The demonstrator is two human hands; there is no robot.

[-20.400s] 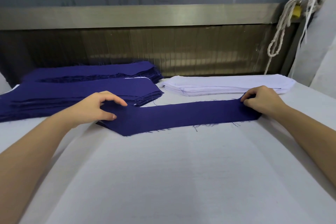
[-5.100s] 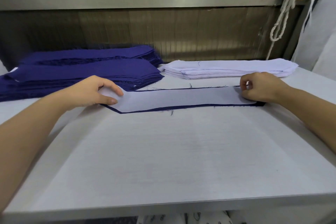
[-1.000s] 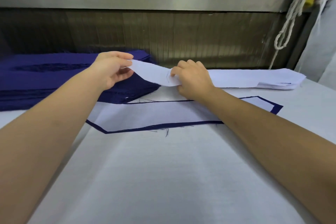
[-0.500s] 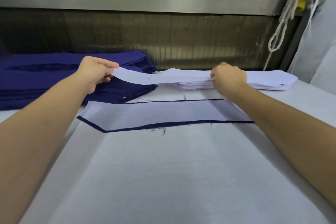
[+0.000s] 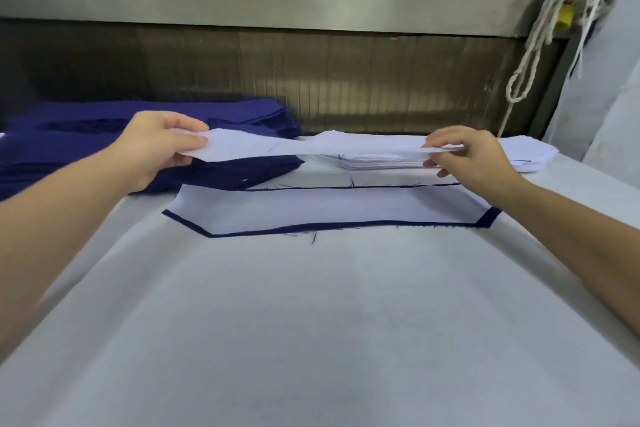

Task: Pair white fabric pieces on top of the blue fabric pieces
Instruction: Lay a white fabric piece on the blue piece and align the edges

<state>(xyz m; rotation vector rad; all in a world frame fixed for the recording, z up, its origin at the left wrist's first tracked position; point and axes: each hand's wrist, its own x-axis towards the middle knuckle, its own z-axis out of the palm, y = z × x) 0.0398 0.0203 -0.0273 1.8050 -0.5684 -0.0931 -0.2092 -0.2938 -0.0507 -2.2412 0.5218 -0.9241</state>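
Left hand [image 5: 156, 146] and right hand [image 5: 467, 158] pinch a white strip [image 5: 263, 146] (by its ends)

Table cover [image 5: 311, 322]: matt woven cloth
Blue piece [image 5: 488, 217]: matt cloth (frayed edges)
White strip [image 5: 294, 147]: thin, smooth
Rail [image 5: 277, 7]: brushed metal

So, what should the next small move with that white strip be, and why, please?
Probably draw the white strip, pinched by left hand and right hand, toward you and lay it flat. It hangs over the white stack; the blue piece nearer you already carries a white piece, so a fresh blue may be needed first.
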